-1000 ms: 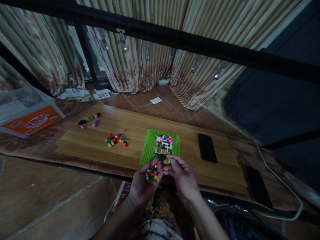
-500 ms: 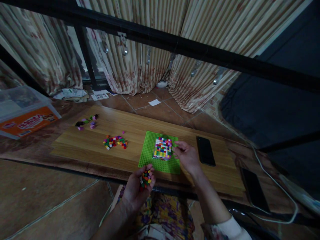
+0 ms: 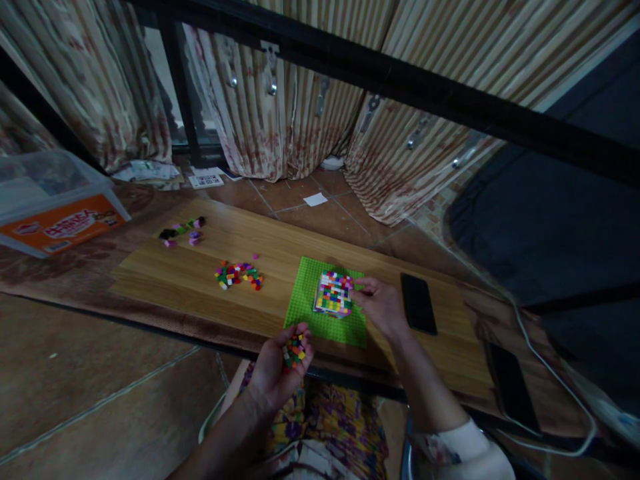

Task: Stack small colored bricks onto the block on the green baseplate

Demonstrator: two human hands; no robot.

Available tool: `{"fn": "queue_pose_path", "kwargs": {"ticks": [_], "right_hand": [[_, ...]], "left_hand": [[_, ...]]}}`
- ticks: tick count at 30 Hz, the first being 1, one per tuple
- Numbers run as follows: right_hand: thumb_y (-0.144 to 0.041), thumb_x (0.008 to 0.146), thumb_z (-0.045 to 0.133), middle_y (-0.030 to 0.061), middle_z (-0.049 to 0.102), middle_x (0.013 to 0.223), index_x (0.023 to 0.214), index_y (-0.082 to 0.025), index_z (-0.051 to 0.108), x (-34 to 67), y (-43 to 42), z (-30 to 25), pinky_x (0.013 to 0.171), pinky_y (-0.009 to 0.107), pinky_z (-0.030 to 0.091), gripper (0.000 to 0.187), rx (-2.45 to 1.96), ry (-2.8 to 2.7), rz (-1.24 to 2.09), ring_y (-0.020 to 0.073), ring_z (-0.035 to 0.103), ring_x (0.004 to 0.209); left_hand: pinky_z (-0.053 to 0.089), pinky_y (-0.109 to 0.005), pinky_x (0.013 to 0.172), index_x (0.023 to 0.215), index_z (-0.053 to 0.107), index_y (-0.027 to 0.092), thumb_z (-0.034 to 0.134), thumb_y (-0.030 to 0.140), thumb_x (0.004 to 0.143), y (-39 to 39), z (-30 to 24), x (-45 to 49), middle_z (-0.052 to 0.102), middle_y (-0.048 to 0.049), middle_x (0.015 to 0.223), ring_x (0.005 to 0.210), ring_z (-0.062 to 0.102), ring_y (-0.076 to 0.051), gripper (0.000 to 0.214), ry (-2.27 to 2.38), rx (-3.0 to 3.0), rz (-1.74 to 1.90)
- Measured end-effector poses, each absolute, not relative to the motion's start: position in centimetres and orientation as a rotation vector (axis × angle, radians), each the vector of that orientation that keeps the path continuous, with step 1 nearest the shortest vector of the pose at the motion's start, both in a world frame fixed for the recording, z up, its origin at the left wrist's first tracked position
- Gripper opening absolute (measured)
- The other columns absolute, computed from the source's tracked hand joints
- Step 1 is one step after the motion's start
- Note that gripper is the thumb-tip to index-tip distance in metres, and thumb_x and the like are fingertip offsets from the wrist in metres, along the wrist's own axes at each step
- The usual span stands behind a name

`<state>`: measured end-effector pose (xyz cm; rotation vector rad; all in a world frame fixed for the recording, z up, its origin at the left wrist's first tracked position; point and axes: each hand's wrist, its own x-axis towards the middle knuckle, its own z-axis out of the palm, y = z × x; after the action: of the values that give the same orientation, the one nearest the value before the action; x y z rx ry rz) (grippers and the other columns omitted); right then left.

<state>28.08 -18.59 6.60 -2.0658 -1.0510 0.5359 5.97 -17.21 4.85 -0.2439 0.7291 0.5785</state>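
A green baseplate [image 3: 306, 301] lies on a low wooden board [image 3: 190, 273]. On it stands a square block of small many-coloured bricks [image 3: 333, 292]. My right hand [image 3: 383, 307] rests against the block's right side, fingers pinched together at its top edge; what they hold is too small to make out. My left hand [image 3: 277, 363] hovers near the board's front edge, cupped around a handful of small coloured bricks [image 3: 293, 351].
Loose coloured bricks [image 3: 238, 275] lie mid-board, and a purple and black group [image 3: 183, 231] sits at its far left. A black phone [image 3: 418, 303] lies right of the baseplate, another dark phone [image 3: 510, 387] further right. An orange-labelled plastic box [image 3: 55, 213] stands left. Curtains hang behind.
My right hand left the handful in my left palm, carried a small green piece to the brick block and now presses at its right edge. The left hand stayed cupped.
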Motion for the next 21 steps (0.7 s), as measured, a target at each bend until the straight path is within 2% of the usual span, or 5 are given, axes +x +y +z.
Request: {"fn": "queue_pose_path", "kwargs": {"ticks": [5,21], "right_hand": [[-0.032,0.066,0.067,0.005,0.072,0.079,0.089,-0.016,0.068,27.6,-18.6,6.8,0.054,0.028,0.053,0.028,-1.982,-0.869,0.742,0.0184,0.067,0.066],[-0.021,0.057,0.078,0.0005,0.068,0.058,0.075,-0.014,0.068,28.3,-17.5,7.5,0.05,0.025,0.056,0.022,-1.942,-0.708,0.977,0.014,0.064,0.049]], "left_hand": [[0.054,-0.021,0.055,0.082,0.061,0.007,0.045,0.009,0.085,-17.1,4.6,5.9,0.059,-0.0065,0.072,0.057,0.057,-0.009,0.016,0.717,-0.242,0.58],[0.054,-0.02,0.056,0.081,0.061,0.006,0.046,0.008,0.085,-16.6,4.4,6.2,0.059,-0.0066,0.071,0.058,0.057,-0.008,0.016,0.728,-0.248,0.563]]}}
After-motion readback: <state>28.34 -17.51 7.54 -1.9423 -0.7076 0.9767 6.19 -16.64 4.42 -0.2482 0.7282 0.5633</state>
